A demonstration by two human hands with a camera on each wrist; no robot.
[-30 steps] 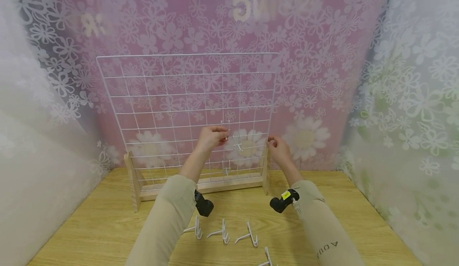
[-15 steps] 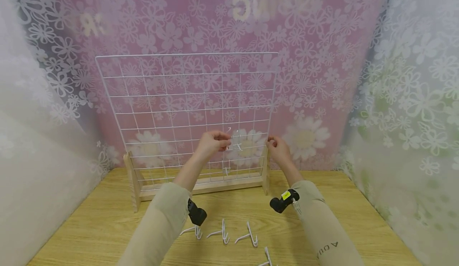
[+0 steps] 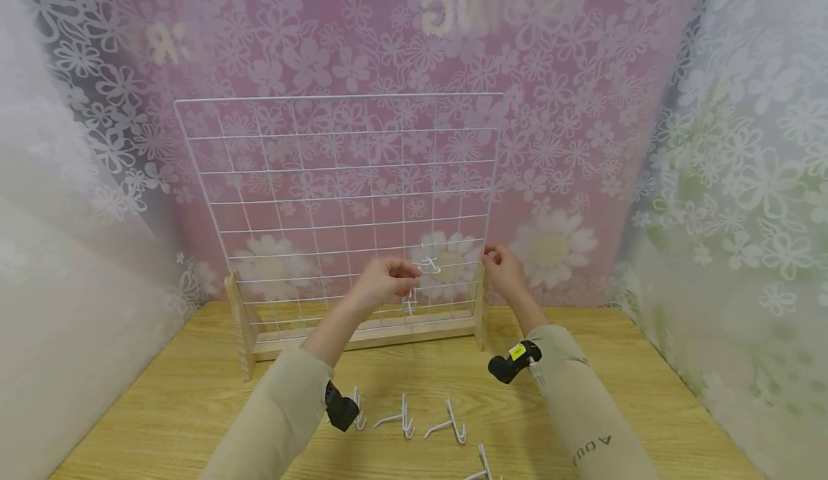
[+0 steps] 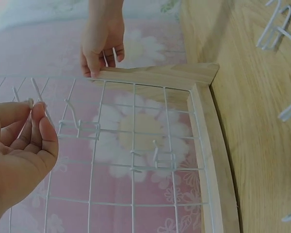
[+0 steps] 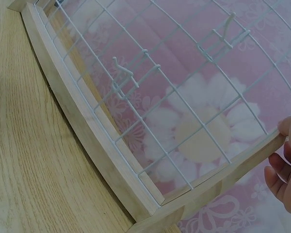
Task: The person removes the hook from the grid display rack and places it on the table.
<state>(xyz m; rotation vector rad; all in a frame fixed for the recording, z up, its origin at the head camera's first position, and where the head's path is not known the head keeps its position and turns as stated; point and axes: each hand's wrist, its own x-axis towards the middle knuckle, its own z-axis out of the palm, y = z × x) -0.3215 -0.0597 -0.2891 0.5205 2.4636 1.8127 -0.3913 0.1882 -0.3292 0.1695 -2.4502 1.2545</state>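
Observation:
My left hand pinches a white wire hook between thumb and fingertips, in front of the white wire grid panel. In the left wrist view the hook's prongs rise past the fingertips, while the hand covers part of it. Two similar hooks hang on the lower right of the grid: an upper hook and a lower hook. At the panel's right edge, just above the wooden upright, my right hand grips the frame with thumb and fingers.
A wooden stand supports the grid upright on the wood-grain table. Several more white hooks lie near the front, among them a middle hook and a right-hand hook. A pink floral backdrop hangs behind.
My left hand has moved down and slightly right along the grid with the hook, whose prongs tipped from upright toward the right. My right hand has stayed at the panel's edge.

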